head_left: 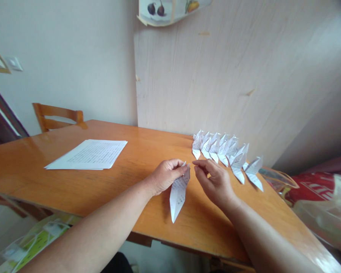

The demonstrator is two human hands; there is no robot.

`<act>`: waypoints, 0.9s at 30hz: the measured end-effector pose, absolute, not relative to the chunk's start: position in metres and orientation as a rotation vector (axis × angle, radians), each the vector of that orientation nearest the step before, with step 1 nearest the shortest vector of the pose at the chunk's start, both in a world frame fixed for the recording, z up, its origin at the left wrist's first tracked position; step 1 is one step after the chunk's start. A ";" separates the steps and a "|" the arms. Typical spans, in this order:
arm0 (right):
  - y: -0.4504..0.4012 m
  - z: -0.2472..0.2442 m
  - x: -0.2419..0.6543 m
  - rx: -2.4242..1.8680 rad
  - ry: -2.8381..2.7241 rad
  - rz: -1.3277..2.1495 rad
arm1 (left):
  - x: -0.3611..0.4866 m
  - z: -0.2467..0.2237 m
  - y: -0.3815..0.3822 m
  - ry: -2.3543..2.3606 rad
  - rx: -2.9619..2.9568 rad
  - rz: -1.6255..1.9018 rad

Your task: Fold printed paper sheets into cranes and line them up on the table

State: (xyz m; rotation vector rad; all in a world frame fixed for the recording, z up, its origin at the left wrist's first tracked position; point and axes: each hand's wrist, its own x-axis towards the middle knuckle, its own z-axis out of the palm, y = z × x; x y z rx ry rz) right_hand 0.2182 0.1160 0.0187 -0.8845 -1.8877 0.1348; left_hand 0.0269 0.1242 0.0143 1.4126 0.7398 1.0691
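Note:
My left hand (167, 175) pinches the upper end of a folded paper piece (178, 197) between thumb and fingers. The piece is white with rows of printed characters, and its pointed lower end hangs down toward the table's front edge. Just to the right, my right hand (214, 181) has its thumb and index fingertips drawn close together beside the paper's top tip. A small gap seems to lie between them and the paper. Whether anything is in that pinch is too small to tell. Similar folded paper pieces (238, 165) stand in rows behind my right hand.
A stack of printed sheets (88, 154) lies on the left of the wooden table (147, 148). Behind its far left corner stands a wooden chair (58, 112). Red and clear plastic bags (312, 189) crowd the right edge. A wall (187, 87) borders the back.

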 end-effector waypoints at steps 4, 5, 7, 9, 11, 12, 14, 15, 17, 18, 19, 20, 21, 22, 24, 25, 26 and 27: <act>0.115 0.019 0.216 -0.897 -1.854 0.183 | 0.028 0.014 0.123 0.760 1.441 1.098; 0.115 0.018 0.216 -0.905 -1.838 0.198 | 0.028 0.014 0.122 0.771 1.458 1.114; 0.115 0.017 0.216 -0.923 -1.807 0.219 | 0.029 0.014 0.121 0.799 1.509 1.149; 0.115 0.016 0.216 -0.933 -1.788 0.237 | 0.029 0.015 0.120 0.830 1.570 1.186; 0.114 0.016 0.216 -0.935 -1.783 0.259 | 0.029 0.017 0.119 0.855 1.626 1.209; 0.114 0.017 0.216 -0.933 -1.785 0.271 | 0.029 0.017 0.118 0.861 1.648 1.213; 0.113 0.018 0.215 -0.930 -1.789 0.294 | 0.029 0.018 0.117 0.862 1.676 1.209; 0.113 0.018 0.215 -0.928 -1.789 0.307 | 0.029 0.018 0.117 0.854 1.677 1.203; 0.113 0.020 0.214 -0.928 -1.783 0.339 | 0.028 0.018 0.117 0.823 1.649 1.187; 0.113 0.020 0.214 -0.930 -1.780 0.360 | 0.028 0.017 0.118 0.801 1.624 1.170; 0.113 0.020 0.214 -0.931 -1.776 0.386 | 0.028 0.017 0.118 0.777 1.597 1.145; 0.113 0.020 0.213 -0.932 -1.772 0.421 | 0.028 0.017 0.118 0.752 1.569 1.116; 0.113 0.019 0.213 -0.933 -1.769 0.463 | 0.027 0.017 0.119 0.729 1.542 1.084; 0.114 0.018 0.213 -0.934 -1.767 0.513 | 0.027 0.017 0.119 0.711 1.517 1.057; 0.115 0.016 0.214 -0.931 -1.758 0.625 | 0.026 0.018 0.119 0.684 1.471 1.018; 0.116 0.015 0.214 -0.926 -1.749 0.678 | 0.025 0.018 0.119 0.675 1.449 1.006; 0.116 0.015 0.214 -0.919 -1.738 0.726 | 0.025 0.019 0.119 0.667 1.429 0.994; 0.117 0.015 0.214 -0.911 -1.724 0.767 | 0.024 0.019 0.118 0.662 1.410 0.983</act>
